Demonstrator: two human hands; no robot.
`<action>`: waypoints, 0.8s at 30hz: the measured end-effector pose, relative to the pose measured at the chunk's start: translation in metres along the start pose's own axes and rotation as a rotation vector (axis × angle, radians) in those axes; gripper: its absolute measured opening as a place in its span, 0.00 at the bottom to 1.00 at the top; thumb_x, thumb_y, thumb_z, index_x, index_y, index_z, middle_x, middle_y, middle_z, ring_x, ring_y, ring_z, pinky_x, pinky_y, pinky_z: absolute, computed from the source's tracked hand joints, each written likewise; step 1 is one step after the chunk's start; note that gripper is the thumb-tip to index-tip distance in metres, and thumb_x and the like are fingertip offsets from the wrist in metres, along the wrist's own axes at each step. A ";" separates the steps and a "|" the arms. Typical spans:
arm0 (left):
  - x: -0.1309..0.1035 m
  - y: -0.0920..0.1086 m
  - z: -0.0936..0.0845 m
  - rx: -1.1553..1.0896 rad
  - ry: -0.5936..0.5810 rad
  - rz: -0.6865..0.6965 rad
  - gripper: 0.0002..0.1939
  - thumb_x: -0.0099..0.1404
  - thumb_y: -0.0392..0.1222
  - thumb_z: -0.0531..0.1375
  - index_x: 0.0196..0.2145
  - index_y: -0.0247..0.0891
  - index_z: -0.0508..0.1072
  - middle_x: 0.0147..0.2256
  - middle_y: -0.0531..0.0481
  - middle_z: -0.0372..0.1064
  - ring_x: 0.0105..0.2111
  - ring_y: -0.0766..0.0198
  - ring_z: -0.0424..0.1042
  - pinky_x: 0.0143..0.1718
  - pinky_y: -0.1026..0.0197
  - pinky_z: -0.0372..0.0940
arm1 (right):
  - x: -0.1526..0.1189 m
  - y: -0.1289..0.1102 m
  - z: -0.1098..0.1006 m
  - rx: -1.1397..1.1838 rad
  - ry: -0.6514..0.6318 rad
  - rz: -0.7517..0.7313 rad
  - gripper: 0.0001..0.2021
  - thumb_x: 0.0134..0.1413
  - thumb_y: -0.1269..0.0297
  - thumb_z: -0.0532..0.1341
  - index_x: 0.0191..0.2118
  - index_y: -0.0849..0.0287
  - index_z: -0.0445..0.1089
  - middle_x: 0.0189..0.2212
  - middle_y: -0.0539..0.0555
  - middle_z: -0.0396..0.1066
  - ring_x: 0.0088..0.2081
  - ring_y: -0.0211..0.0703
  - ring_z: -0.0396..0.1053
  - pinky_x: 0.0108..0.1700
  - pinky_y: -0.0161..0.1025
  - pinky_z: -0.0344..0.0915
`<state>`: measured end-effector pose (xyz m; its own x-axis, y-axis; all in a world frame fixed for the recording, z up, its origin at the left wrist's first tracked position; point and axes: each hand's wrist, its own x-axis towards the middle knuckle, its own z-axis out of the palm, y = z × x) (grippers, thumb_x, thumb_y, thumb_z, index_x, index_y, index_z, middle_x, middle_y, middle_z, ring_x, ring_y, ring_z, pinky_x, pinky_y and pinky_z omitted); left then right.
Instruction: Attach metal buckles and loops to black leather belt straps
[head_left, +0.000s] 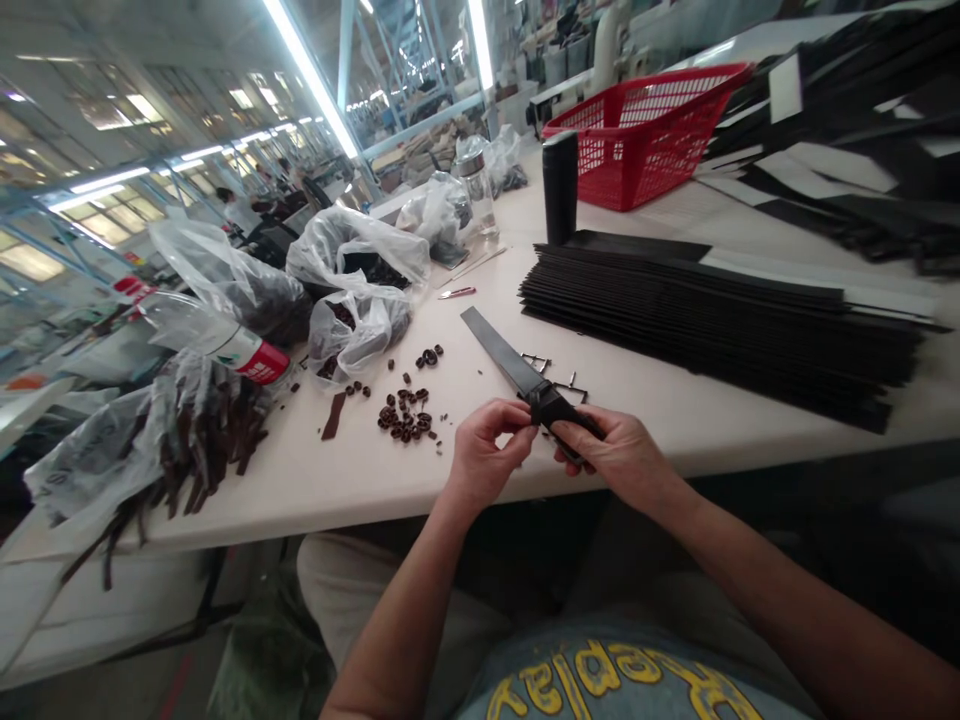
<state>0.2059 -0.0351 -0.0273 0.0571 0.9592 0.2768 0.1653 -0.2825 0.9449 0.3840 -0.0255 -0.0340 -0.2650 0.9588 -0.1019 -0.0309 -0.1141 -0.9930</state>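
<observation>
Both hands meet at the near edge of the white worktable [675, 410], just above the person's lap. Left hand [484, 450] pinches the near end of a black strap [510, 362] between thumb and fingertips, narrow and closed on it. Right hand [611, 450] curls over the same end from the other side, fingers folded around what looks like a loop or folded tab; what exactly lies under them is hidden. From the hands, the strap runs away and to the left across the table, its long axis slanting up-left, the far end lying free on the surface. Each hand is about equally near the gripped end.

Just beyond the right hand lie a few metal buckles [551, 378]. Left of the hands is a scatter of small dark rings [405, 412], with clear plastic bags [358, 290] behind them. To the right sits a tall stack of black straps [720, 320], a black cylinder [560, 188] at its far end, and a red basket [645, 135] further back.
</observation>
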 end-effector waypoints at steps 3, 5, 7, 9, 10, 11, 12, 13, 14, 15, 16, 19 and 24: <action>0.000 0.004 -0.002 -0.034 -0.011 -0.026 0.07 0.61 0.42 0.65 0.30 0.36 0.74 0.38 0.47 0.73 0.33 0.66 0.71 0.35 0.64 0.68 | -0.001 -0.002 0.000 -0.002 -0.009 -0.009 0.24 0.47 0.42 0.68 0.34 0.61 0.74 0.21 0.51 0.73 0.19 0.36 0.67 0.20 0.32 0.65; 0.001 0.008 -0.003 -0.076 -0.014 -0.083 0.09 0.60 0.44 0.66 0.29 0.36 0.76 0.38 0.46 0.74 0.32 0.67 0.71 0.35 0.64 0.68 | -0.001 -0.002 0.001 -0.019 -0.021 -0.020 0.22 0.48 0.43 0.68 0.33 0.61 0.74 0.21 0.51 0.73 0.19 0.36 0.68 0.21 0.32 0.66; 0.002 0.011 -0.002 -0.127 0.006 -0.146 0.11 0.58 0.47 0.69 0.28 0.36 0.76 0.36 0.48 0.74 0.30 0.68 0.70 0.34 0.64 0.67 | -0.002 -0.001 0.002 -0.044 -0.025 -0.032 0.20 0.50 0.45 0.67 0.34 0.60 0.75 0.21 0.51 0.73 0.19 0.36 0.68 0.22 0.32 0.67; 0.003 0.012 0.000 -0.188 0.056 -0.195 0.12 0.54 0.47 0.71 0.28 0.36 0.77 0.31 0.51 0.74 0.28 0.70 0.69 0.32 0.66 0.66 | -0.002 0.000 0.002 -0.060 -0.022 -0.042 0.18 0.51 0.47 0.67 0.34 0.60 0.75 0.21 0.50 0.73 0.19 0.37 0.68 0.22 0.32 0.67; 0.004 0.013 0.001 -0.221 0.082 -0.214 0.13 0.52 0.46 0.73 0.30 0.37 0.77 0.29 0.52 0.74 0.27 0.70 0.68 0.31 0.66 0.66 | -0.002 0.000 0.002 -0.061 -0.019 -0.045 0.18 0.51 0.47 0.67 0.34 0.60 0.75 0.21 0.50 0.73 0.19 0.37 0.68 0.22 0.32 0.67; 0.004 0.013 0.003 -0.253 0.100 -0.229 0.14 0.50 0.46 0.74 0.32 0.37 0.78 0.28 0.53 0.74 0.27 0.71 0.68 0.31 0.67 0.66 | -0.001 0.001 0.002 -0.059 -0.019 -0.046 0.19 0.51 0.47 0.67 0.33 0.60 0.75 0.21 0.51 0.73 0.19 0.37 0.68 0.22 0.32 0.67; 0.005 0.012 0.004 -0.281 0.109 -0.244 0.15 0.49 0.45 0.74 0.34 0.38 0.79 0.28 0.53 0.74 0.27 0.71 0.69 0.31 0.67 0.66 | -0.001 0.001 0.002 -0.054 -0.023 -0.045 0.19 0.51 0.46 0.67 0.33 0.60 0.74 0.21 0.51 0.73 0.19 0.37 0.69 0.22 0.33 0.67; 0.005 0.012 0.006 -0.306 0.110 -0.260 0.17 0.48 0.44 0.74 0.35 0.39 0.80 0.29 0.53 0.76 0.27 0.70 0.70 0.33 0.66 0.67 | -0.001 0.001 0.002 -0.048 -0.028 -0.044 0.19 0.51 0.46 0.67 0.33 0.60 0.74 0.21 0.51 0.73 0.19 0.37 0.69 0.22 0.33 0.67; 0.006 0.011 0.008 -0.329 0.109 -0.277 0.17 0.48 0.44 0.75 0.36 0.39 0.81 0.31 0.52 0.77 0.28 0.70 0.71 0.34 0.65 0.68 | -0.001 0.000 0.002 -0.042 -0.035 -0.042 0.19 0.50 0.46 0.67 0.33 0.60 0.74 0.21 0.51 0.73 0.19 0.37 0.69 0.22 0.33 0.67; 0.006 0.010 0.009 -0.352 0.111 -0.294 0.17 0.47 0.44 0.75 0.36 0.39 0.81 0.31 0.51 0.78 0.29 0.69 0.72 0.36 0.64 0.68 | -0.001 0.000 0.002 -0.040 -0.038 -0.041 0.19 0.50 0.46 0.67 0.34 0.60 0.74 0.21 0.50 0.73 0.19 0.37 0.69 0.22 0.33 0.67; 0.006 0.008 0.011 -0.375 0.119 -0.308 0.17 0.47 0.44 0.75 0.36 0.39 0.82 0.32 0.51 0.78 0.30 0.68 0.72 0.37 0.63 0.68 | -0.002 0.000 0.002 -0.041 -0.043 -0.043 0.19 0.51 0.46 0.67 0.34 0.60 0.74 0.21 0.50 0.73 0.19 0.37 0.69 0.23 0.33 0.67; 0.004 0.004 0.017 -0.441 0.153 -0.334 0.16 0.47 0.44 0.74 0.35 0.39 0.82 0.34 0.50 0.79 0.34 0.66 0.74 0.42 0.61 0.68 | -0.002 -0.001 0.002 -0.058 -0.041 -0.060 0.18 0.52 0.47 0.66 0.35 0.60 0.74 0.21 0.50 0.72 0.20 0.37 0.69 0.23 0.33 0.68; 0.002 0.004 0.018 -0.430 0.141 -0.339 0.14 0.47 0.44 0.74 0.33 0.39 0.82 0.33 0.51 0.79 0.35 0.65 0.75 0.43 0.61 0.68 | -0.003 0.005 0.003 -0.149 -0.051 -0.117 0.15 0.56 0.50 0.64 0.35 0.58 0.74 0.21 0.49 0.72 0.20 0.38 0.70 0.25 0.34 0.68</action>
<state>0.2241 -0.0346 -0.0262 -0.0666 0.9959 -0.0615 -0.2661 0.0417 0.9631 0.3820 -0.0295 -0.0387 -0.3168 0.9484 0.0138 0.0778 0.0405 -0.9962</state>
